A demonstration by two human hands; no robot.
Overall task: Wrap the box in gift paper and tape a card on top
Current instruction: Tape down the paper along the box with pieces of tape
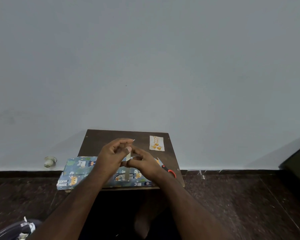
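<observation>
Head view, looking forward and down. A pale grey wall (145, 58) is filling the upper part of the frame, meeting a dark stone floor (241, 205) along a dark skirting line. A small dark wooden table (97, 141) is standing against the wall. The box (80, 172), already covered in blue gift paper printed with cartoon animals, is lying flat across the near-left part of the table, its left end overhanging the table's edge. Both forearms are reaching in from the bottom of the frame and meeting above the box. The left hand (111, 156) is curling its fingers, thumb and fingertips pinching the upper end of a strip of tape (128, 156). The right hand (144, 161) is curling likewise and pinching the same strip lower down, just above the wrapped top. A second pale strip (127, 174) is lying across the paper below the hands. The card (156, 143), cream with gold lettering and three gold balloons, is lying on the far-right part of the table, apart from the box. Red-handled scissors (170, 170) are lying near the table's right edge, partly hidden by the right wrist.
</observation>
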